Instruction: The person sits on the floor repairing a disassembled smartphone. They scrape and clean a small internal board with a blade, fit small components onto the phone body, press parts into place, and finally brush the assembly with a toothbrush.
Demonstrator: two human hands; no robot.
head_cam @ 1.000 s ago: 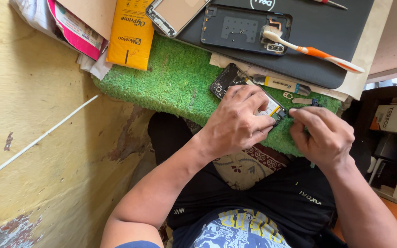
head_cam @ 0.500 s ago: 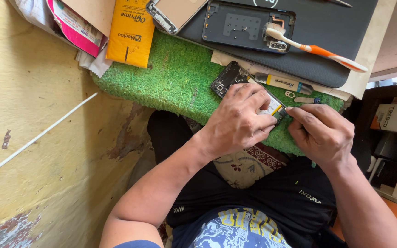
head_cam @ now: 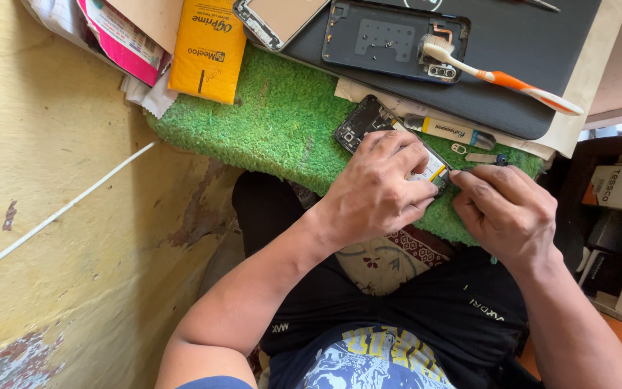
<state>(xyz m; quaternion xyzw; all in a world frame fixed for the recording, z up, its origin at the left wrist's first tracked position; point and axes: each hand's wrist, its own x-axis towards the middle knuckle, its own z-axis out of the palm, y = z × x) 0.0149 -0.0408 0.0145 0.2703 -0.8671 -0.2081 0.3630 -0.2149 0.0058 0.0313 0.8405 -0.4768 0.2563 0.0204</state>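
Opened phone [head_cam: 368, 126] lies on the green mat [head_cam: 275, 122], back off, dark innards showing w/ a pale battery partly hidden under the fingers. Nearest the camera: the person's lap, black shorts and a printed shirt. Just above that, left hand [head_cam: 376, 191] presses down on the phone, fingers curled and spread over its lower half, pinning it to the mat. Right hand [head_cam: 505, 209] sits just beside it, fingers drawn narrow, tips pinched at the phone's edge; can't tell if a tool is in the pinch, too small.

Beyond the hands, a small glue tube [head_cam: 451, 132] lies on the mat's far edge, w/ a few tiny metal bits near it. Further back, a dark flat panel [head_cam: 541, 65] carries a second phone back cover [head_cam: 390, 39], inside up. White-and-orange toothbrush [head_cam: 498, 75] rests across it, bristles touching the cover's camera corner. To the left, a pale phone frame [head_cam: 275, 18] overlaps the panel. Far left corner: yellow padded envelope [head_cam: 206, 47] beside a pink packet [head_cam: 116, 36] and papers. White stick [head_cam: 59, 212] lies slantwise on the worn yellow floor [head_cam: 52, 130].
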